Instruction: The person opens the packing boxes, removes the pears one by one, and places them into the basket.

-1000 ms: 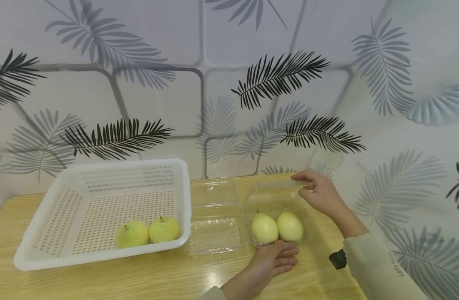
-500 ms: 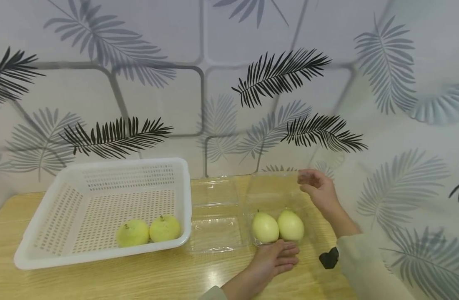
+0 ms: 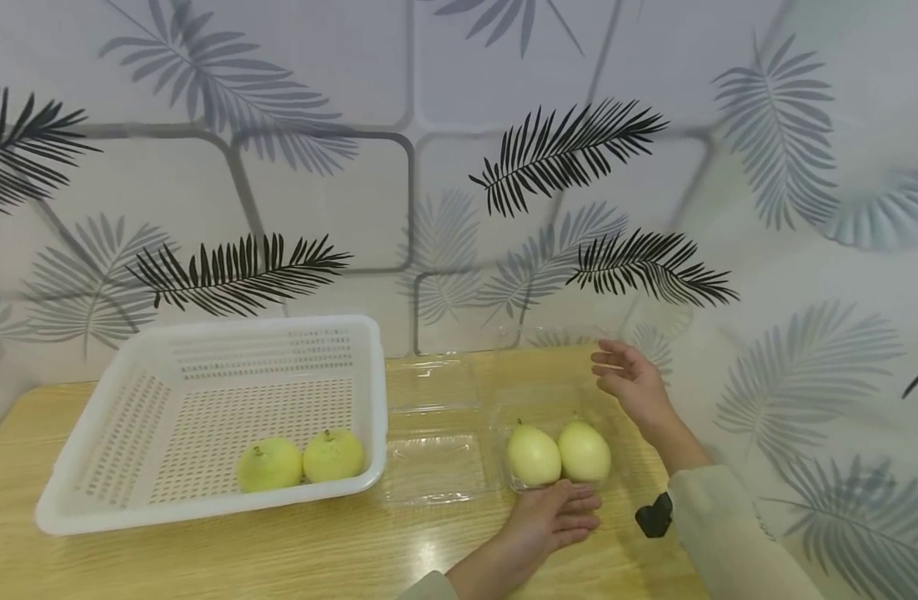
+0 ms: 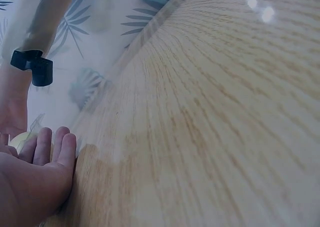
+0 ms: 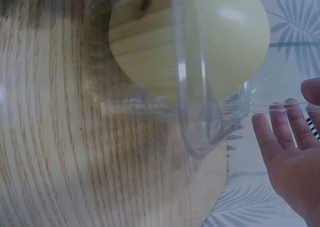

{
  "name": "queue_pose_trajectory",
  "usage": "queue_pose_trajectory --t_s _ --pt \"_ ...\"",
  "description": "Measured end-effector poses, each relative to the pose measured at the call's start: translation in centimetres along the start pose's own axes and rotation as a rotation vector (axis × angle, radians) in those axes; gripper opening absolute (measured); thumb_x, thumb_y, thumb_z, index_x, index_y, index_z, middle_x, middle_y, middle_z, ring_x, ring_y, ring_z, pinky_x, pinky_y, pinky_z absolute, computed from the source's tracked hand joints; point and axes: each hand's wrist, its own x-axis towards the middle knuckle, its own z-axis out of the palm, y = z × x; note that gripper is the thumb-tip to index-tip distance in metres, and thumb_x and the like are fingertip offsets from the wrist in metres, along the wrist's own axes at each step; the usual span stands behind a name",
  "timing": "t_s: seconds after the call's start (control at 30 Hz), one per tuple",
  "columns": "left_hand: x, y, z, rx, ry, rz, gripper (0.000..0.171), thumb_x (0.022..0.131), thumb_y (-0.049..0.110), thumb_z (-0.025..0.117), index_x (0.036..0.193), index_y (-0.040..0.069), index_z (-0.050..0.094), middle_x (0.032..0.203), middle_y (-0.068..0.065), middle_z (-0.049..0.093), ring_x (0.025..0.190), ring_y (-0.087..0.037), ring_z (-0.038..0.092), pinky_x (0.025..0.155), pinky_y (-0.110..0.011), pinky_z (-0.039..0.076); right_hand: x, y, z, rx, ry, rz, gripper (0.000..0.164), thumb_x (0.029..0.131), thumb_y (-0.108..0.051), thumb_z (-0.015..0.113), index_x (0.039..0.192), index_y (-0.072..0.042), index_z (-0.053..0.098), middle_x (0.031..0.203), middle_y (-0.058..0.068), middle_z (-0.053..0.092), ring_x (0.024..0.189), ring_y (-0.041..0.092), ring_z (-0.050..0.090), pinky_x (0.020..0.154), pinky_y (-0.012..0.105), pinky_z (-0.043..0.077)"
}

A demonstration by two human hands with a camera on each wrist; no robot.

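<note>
Two pale yellow pears (image 3: 534, 456) sit side by side in a clear plastic clamshell box (image 3: 513, 483) on the table. The box's clear lid (image 3: 544, 362) stands raised at the back. My left hand (image 3: 544, 517) lies palm up at the front of the box, its fingers extended beside the front wall. By the lid's right edge is my right hand (image 3: 639, 387); in the right wrist view its fairly straight fingers (image 5: 282, 132) are at the lid's edge, with the thumb apart from them. One pear (image 5: 220, 42) shows large there, behind the box's clear rim.
Left of the box stands another clear clamshell box (image 3: 432, 467), lying open. A white perforated basket (image 3: 211, 508) holds two round yellow-green fruits (image 3: 271, 464). The wooden table (image 3: 353, 558) meets a leaf-patterned wall (image 3: 459, 233) behind. A black device (image 3: 655, 515) is at my right wrist.
The clear lid has swung up and back from leaning over the pears. My right hand moved slightly with it, its fingers less bent now. The left hand has stayed in place.
</note>
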Motion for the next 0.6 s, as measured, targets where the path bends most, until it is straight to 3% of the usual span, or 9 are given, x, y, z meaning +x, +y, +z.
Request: queue_pose_trajectory --t_s 0.3,0.6 --pt "-0.06 0.24 0.22 0.0 -0.008 0.003 0.048 0.106 0.036 0.044 0.129 -0.003 0.059 0.128 -0.018 0.065 0.116 -0.034 0.064 0.099 -0.043 0.053 -0.1 0.31 -0.26 -0.002 -0.044 0.04 0.067 0.098 -0.004 0.054 0.158 -0.012 0.023 0.148 0.024 0.046 0.133 0.042 0.047 0.087 0.017 0.05" --pt "-0.25 0.27 0.12 0.017 -0.033 0.005 0.05 0.107 0.035 0.041 0.132 -0.005 0.057 0.132 -0.019 0.062 0.12 -0.036 0.061 0.102 -0.047 0.05 0.05 0.78 0.01 -0.019 -0.072 0.053 0.065 0.098 -0.002 0.054 0.156 -0.006 0.025 0.148 0.029 0.043 0.132 0.046 0.047 0.088 0.018 0.051"
